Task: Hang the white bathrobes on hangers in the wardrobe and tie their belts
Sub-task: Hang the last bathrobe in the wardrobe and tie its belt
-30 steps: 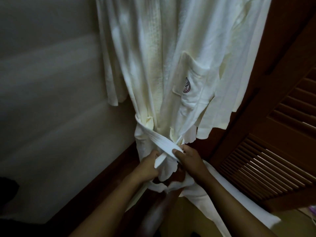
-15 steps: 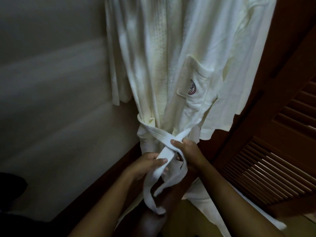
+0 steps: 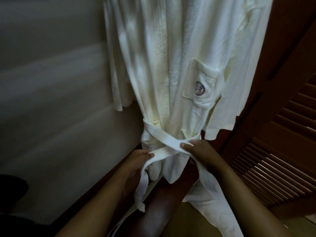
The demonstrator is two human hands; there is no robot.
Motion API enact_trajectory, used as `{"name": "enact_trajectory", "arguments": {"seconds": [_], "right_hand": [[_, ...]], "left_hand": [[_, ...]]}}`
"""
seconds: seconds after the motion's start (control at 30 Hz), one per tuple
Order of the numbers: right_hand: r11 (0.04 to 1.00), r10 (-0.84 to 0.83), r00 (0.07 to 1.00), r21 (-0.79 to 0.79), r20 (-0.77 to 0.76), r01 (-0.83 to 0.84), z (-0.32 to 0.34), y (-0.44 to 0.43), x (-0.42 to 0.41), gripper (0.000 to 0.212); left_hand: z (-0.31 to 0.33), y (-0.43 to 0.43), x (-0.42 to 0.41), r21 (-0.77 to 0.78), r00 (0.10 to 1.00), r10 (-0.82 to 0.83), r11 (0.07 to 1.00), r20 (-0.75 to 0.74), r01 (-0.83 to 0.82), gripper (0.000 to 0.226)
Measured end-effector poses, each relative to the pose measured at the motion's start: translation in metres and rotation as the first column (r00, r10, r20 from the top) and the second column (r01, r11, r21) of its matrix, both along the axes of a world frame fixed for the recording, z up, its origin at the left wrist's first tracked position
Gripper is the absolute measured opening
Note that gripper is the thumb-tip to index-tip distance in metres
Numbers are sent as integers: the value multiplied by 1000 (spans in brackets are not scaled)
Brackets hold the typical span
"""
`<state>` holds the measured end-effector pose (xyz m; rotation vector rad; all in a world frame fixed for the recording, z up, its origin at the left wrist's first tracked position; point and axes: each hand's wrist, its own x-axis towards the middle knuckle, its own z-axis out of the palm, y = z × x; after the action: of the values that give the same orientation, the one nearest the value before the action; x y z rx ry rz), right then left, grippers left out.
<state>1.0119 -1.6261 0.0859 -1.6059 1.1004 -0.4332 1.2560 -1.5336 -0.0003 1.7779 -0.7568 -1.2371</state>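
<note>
One white bathrobe (image 3: 171, 65) hangs full length inside the wardrobe, between a pale wall (image 3: 51, 82) to its left and a brown louvred door (image 3: 282, 159) to its right. One chest pocket (image 3: 200, 86), stitched with a dark round emblem. One white belt (image 3: 164, 135), wrapped round the robe's waist, its two ends crossed at the front; whether one end passes under the other cannot be told. Two hands at the crossing: the left hand (image 3: 136, 161) pinches one end between thumb and fingers, the loose tail dropping below it; the right hand (image 3: 200, 151), fingers curled, grips the other end, which trails down to the lower right.
</note>
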Motion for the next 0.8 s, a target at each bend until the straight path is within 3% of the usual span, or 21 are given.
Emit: {"name": "enact_trajectory", "arguments": {"seconds": [0.07,0.13,0.27,0.4,0.47,0.63,0.8], "right_hand": [[999,28,965,19,259,-34,18,12,7,26],[998,30,945,45,327,-47,18,19,12,24],[988,153,987,-33,40,-152,-29,27,8,29],[983,172,961,-23,-217,-181,-76,28,4,33],[980,163,944,-63,-288,-188,-86,27,7,32],[983,-31,936,-182,-351,-36,-94,21,21,31],[986,-157,946,-94,-282,135,-102,23,37,25]], "left_hand": [[6,-4,-3,-21,996,44,999,-76,-46,14],[16,-9,-6,-36,970,99,993,-221,-110,16],[33,-20,-1,-75,827,132,976,-547,-205,35],[39,-23,0,-45,799,91,988,-594,-146,24],[36,-23,-2,1,838,101,993,-536,-119,31],[25,-15,-2,34,817,88,996,-570,-84,47],[16,-9,-3,-22,774,71,994,-629,-109,60]]}}
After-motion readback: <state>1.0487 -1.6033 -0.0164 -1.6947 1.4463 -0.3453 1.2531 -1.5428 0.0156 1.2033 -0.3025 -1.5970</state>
